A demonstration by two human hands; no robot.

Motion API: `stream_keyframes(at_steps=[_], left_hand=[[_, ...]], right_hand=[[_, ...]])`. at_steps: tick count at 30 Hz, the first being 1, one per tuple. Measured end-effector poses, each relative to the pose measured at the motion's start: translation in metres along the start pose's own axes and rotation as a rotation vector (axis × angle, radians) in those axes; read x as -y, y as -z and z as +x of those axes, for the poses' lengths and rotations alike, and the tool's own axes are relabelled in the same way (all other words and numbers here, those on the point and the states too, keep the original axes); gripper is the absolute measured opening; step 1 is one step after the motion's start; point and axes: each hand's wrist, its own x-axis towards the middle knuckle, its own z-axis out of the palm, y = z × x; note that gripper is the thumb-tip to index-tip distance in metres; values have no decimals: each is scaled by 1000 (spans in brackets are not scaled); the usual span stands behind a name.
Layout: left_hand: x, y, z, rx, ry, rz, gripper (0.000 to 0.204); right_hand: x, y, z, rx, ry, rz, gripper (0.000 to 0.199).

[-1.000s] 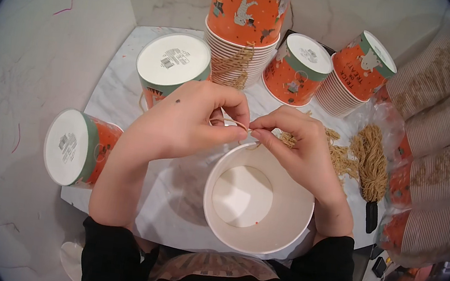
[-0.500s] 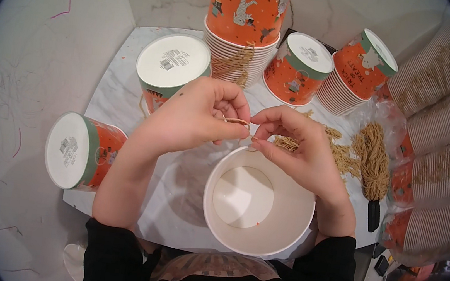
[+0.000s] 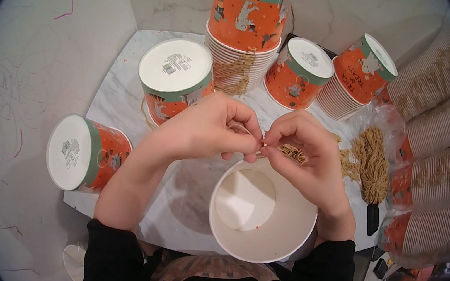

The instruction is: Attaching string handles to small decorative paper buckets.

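Observation:
Close together over the far rim of an open paper bucket (image 3: pixel 290 227), my two hands pinch a thin tan cord (image 3: pixel 236 125). My left hand (image 3: pixel 218 125) is closed, thumb against fingertips, with a loop of the cord showing inside its curled fingers. My right hand (image 3: pixel 307 159) is closed too, its thumb and forefinger meeting the left fingertips on the cord. The exact join is hidden by the fingers. The bucket's white inside faces up, with a tiny red speck on it. Just behind my right hand lie loose tan cords (image 3: pixel 294 154).
Upside-down orange and green buckets stand around: one at far left (image 3: pixel 176 67), a tall stack (image 3: pixel 238 63), and more (image 3: pixel 300 74) to its right. Another bucket (image 3: pixel 89 152) lies tilted at left. A cord bundle (image 3: pixel 373 164) and bagged bucket stacks (image 3: pixel 439 178) are on the right.
My fingertips have come together, the left hand shifting right and both slightly down. The short stretch of cord seen between them before is now covered. The whole view has shifted slightly.

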Motion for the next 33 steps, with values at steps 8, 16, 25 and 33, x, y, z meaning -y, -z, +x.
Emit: stream_keyframes(at_steps=[8, 16, 25, 33], left_hand=[[4, -3, 7, -62, 57, -137, 8], [10, -7, 12, -92, 79, -156, 16], [6, -7, 10, -101, 106, -157, 14], [0, -9, 4, -92, 109, -59, 13]], right_hand=[[-1, 3, 0, 15, 12, -182, 13], [4, -1, 1, -16, -27, -315, 21], [-2, 0, 1, -63, -39, -302, 13], [-8, 0, 1, 8, -75, -219, 14]])
